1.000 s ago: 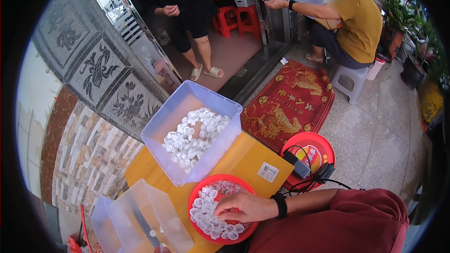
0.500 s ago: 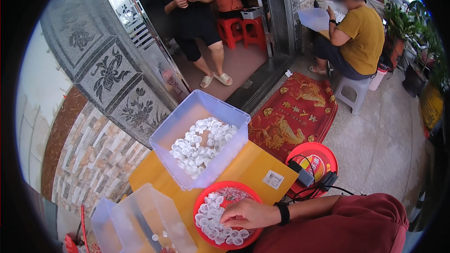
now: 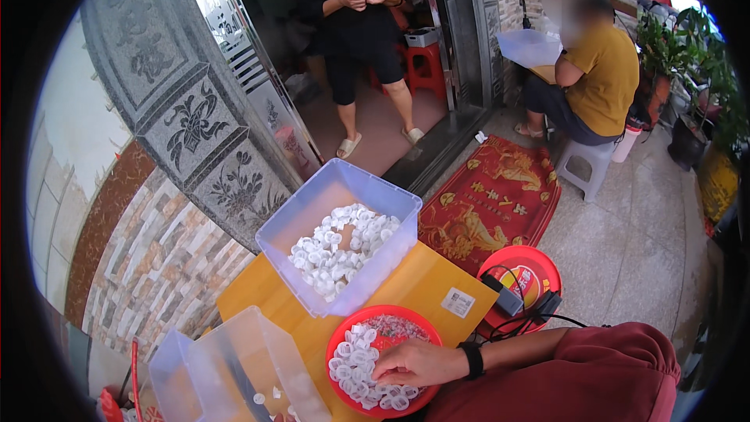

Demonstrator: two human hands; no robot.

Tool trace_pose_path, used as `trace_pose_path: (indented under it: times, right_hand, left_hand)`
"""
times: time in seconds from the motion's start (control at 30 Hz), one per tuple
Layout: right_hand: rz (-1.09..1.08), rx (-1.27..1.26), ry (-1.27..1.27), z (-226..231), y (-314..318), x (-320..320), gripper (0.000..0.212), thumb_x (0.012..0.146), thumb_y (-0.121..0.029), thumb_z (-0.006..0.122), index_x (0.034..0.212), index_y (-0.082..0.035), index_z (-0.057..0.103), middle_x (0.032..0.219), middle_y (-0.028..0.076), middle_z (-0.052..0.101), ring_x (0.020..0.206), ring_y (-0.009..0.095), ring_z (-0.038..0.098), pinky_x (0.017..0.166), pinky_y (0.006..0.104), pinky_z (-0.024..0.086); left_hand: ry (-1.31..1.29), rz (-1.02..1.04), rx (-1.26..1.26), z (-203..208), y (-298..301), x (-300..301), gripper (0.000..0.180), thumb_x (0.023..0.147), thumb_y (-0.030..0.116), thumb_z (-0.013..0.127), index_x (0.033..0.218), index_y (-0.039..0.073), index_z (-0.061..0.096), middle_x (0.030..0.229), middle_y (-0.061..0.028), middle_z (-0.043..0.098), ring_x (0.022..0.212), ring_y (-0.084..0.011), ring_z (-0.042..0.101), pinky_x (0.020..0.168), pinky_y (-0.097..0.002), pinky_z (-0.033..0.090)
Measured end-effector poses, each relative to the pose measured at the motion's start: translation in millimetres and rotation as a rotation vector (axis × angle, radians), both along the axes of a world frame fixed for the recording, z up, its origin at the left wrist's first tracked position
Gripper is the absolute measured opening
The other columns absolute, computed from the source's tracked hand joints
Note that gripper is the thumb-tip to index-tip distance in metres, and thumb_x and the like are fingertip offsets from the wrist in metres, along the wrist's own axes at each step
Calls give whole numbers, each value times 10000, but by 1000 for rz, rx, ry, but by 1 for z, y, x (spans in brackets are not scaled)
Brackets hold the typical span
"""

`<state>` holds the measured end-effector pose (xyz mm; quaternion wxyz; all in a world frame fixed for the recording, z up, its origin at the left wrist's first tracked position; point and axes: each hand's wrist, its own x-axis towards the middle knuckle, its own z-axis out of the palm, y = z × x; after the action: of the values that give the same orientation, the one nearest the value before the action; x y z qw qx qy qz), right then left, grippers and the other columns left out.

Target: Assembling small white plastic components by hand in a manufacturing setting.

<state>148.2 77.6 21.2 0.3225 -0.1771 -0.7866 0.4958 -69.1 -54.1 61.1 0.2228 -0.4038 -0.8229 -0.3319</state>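
My right hand [image 3: 418, 362] reaches over a round red tray [image 3: 431, 330], its fingers bent down and together among small white plastic ring-shaped pieces [image 3: 358, 355]. Its fingertips are partly hidden, so whatever they grip cannot be made out. Small clear bits [image 3: 394, 327] lie heaped at the tray's far side. Only a sliver of my left hand [image 3: 283, 417] shows at the lower edge, by an open translucent box [image 3: 254, 352] with a few white pieces in it. Beyond the tray, a bigger translucent bin [image 3: 379, 280] holds many more white pieces.
Bin and tray rest on a yellow board [image 3: 426, 277]. Right of it, black adapters and cables [image 3: 539, 309] lie on a red stool [image 3: 551, 270]. A red mat [image 3: 492, 203] covers the floor ahead. One person [image 3: 359, 23] stands in the doorway; another [image 3: 601, 70] sits at right.
The view has shifted slightly, and the scene sits a little lower. My right hand stays at the white pieces in the tray. The doorway person has stepped to the right.
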Motion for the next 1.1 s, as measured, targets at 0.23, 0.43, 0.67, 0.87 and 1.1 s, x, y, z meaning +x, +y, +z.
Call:
trace_pose_path:
  times: [0.23,0.43,0.67,0.87,1.1]
  right_hand:
    - [10,39,-13,-1,-5,0,168,887,-168,643,947,-12,660,868,98,682,743,247,636,669,357,487]
    - [27,30,28,-10,-6,-7,156,872,-146,654,925,0,651,867,118,679,776,283,648,679,372,489]
    - [66,-36,-36,-2,-12,-5,131,849,-97,656,921,12,647,864,129,676,797,293,651,704,385,495]
    - [30,-5,-39,-4,-14,5,126,854,-107,653,902,9,650,839,133,657,805,303,640,715,392,492]
    - [19,-46,-37,-7,-12,3,124,851,-107,652,896,8,649,838,135,655,802,307,635,720,396,487]
  left_hand:
    - [-392,-241,502,23,-16,17,281,939,146,625,1149,-40,613,1005,-126,646,922,-219,591,827,-335,477]
    - [-499,-374,617,18,-28,17,304,938,158,590,1168,-40,599,969,-126,633,933,-205,587,839,-328,476]
    - [-401,-191,488,6,-25,13,305,931,175,580,1156,-30,606,935,-113,637,889,-198,594,800,-328,482]
    - [-294,-64,362,0,-13,-4,308,925,189,570,1145,-22,612,905,-102,640,851,-192,600,767,-328,487]
    - [-134,73,208,-6,7,-50,312,917,206,560,1132,-12,618,871,-88,643,807,-185,607,728,-328,493]
